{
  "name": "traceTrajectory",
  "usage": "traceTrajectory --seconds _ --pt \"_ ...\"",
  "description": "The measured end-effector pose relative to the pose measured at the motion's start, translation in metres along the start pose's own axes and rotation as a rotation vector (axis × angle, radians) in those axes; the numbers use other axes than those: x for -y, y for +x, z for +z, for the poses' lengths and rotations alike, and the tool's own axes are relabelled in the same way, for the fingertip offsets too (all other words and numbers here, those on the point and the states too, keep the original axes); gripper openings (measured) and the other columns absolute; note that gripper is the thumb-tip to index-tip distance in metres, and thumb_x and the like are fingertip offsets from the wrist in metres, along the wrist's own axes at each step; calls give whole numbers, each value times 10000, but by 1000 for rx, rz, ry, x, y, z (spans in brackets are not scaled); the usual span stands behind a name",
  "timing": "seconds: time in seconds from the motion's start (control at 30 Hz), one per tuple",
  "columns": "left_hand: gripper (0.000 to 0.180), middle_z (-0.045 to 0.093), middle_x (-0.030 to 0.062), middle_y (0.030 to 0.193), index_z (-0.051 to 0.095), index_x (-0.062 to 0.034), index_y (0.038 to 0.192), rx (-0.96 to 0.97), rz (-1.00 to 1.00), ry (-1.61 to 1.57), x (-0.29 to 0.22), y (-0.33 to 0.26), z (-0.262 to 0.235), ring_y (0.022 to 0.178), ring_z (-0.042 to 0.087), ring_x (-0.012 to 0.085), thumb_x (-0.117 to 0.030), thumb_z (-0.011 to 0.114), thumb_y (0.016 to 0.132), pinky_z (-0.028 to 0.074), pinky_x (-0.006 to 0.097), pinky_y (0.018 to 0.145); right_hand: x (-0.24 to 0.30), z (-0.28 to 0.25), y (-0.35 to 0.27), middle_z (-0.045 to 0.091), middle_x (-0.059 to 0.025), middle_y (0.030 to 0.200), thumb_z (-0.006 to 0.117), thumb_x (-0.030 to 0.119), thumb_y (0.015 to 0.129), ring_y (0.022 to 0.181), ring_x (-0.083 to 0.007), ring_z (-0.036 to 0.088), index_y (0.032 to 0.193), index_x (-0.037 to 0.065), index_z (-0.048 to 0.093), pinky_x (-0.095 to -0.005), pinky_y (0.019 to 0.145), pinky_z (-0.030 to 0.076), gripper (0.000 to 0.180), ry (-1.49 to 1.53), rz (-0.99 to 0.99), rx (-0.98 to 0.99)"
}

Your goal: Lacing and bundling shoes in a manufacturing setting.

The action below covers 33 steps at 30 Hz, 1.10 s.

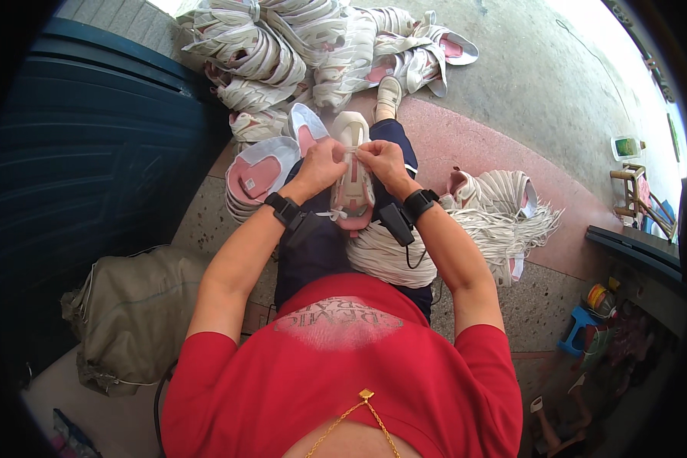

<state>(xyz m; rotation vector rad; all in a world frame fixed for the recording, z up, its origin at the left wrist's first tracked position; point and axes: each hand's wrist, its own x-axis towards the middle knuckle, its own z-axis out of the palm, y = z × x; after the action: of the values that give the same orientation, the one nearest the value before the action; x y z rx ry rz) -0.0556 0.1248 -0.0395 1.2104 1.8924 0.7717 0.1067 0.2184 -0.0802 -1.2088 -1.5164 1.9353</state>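
The cream shoe (353,189), pink-striped and pink at its near end, has its white lace (350,149) pinched by left hand (323,163) and right hand (387,163).

A red shirt (343,366) with faded print (337,322) and a gold chain (382,424) are worn at lower centre; higher up, navy trousers (309,259), a cream shoe (388,95) and boxy black wristbands (284,210) are seen.

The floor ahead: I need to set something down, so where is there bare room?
Grey floor lies bare between the big shoe heap and the plastic container; pink floor lies bare between that heap and the smaller shoe pile. Around the shoe in hand it is crowded, with stacked shoes beside the left hand.
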Motion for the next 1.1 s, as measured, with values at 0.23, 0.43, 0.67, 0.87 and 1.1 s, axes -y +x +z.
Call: traceTrajectory --seconds 0.23,0.43,0.67,0.87,1.1 --pt "245 703 119 912 653 24 1001 -5 10 -76 -7 -5 -3 826 680 200 -104 748 814 545 315 737 13 10 -4 705 -93 801 641 126 910 700 -112 649 951 -54 695 -269 630 511 193 -138 -26 -76" --pt "229 665 221 913 647 10 904 18 198 340 -19 0 1 857 652 398 -164 760 806 515 445 747 4 0 -5 698 -115 968 596 126 932 821 -161 664 1145 -73 623 -291 719 524 293 102 35 10" --pt "51 592 210 849 615 -1 837 -79 525 687 -1 10 -38 864 559 413 -48 598 848 443 490 775 49 -36 -43 685 -80 893 652 158 905 782 -127 638 1168 -35 633 -267 683 509 327 -447 -195 39" --pt "115 606 188 864 570 8 942 -549 104 896 68 -65 -266 819 565 357 -50 612 852 453 445 734 90 -184 -119 625 -3 769 715 194 882 673 -78 573 1121 -4 681 -246 589 459 312 -625 -176 15" --pt "246 622 163 882 517 19 1065 -996 -622 755 99 -282 -455 768 571 291 -52 629 857 464 392 686 119 -393 -249 429 76 646 620 117 981 552 -49 381 1182 -4 635 -228 547 346 235 478 -324 -517"
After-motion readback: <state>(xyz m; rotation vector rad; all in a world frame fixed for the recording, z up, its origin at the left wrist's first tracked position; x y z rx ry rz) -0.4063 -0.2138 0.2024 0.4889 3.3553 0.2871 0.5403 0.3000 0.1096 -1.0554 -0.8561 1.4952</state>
